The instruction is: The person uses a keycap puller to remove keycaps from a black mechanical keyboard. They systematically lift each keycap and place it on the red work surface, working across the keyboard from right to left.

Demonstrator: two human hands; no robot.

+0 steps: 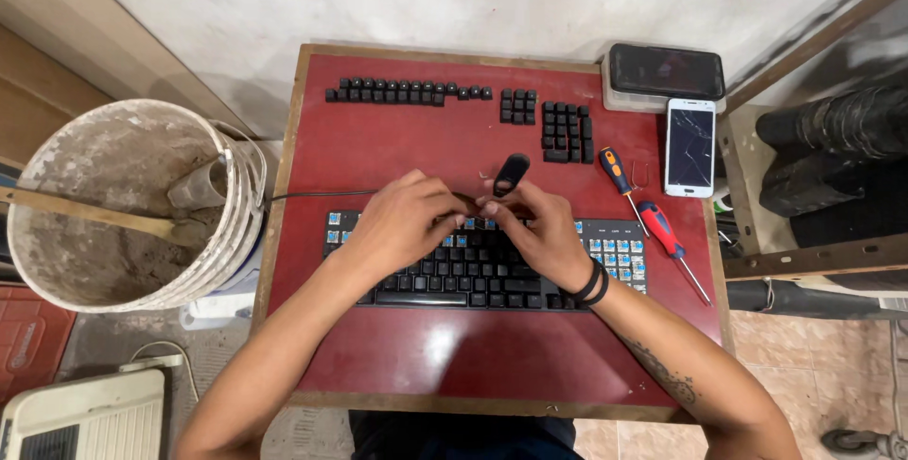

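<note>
1. The keyboard (pixel 473 271) is lying flat on the red surface (pixel 473 365), near its front edge, with both hands placed over its upper rows.
2. Blue switches are being exposed at the left end and the right end of the keyboard, where keycaps are missing.
3. The left hand (pixel 402 224) is being held curled over the upper left keys, its fingertips pinched together; what is being gripped there cannot be told.
4. The right hand (pixel 534 228) is being held beside the left, fingertips touching it; a small black keycap puller (pixel 511 174) is being held upright at its fingertips.
5. Two black bands are being worn on the right wrist.
6. Loose black keycaps (pixel 409 91) are being kept in rows along the far edge of the surface, with further blocks (pixel 566 132) to their right.
7. Two screwdrivers (pixel 653 219) are lying just right of the keyboard.
8. Two phones (pixel 690 146) are resting at the far right corner.
9. A dirty white bucket (pixel 132 205) is standing left of the surface, on the floor.
</note>
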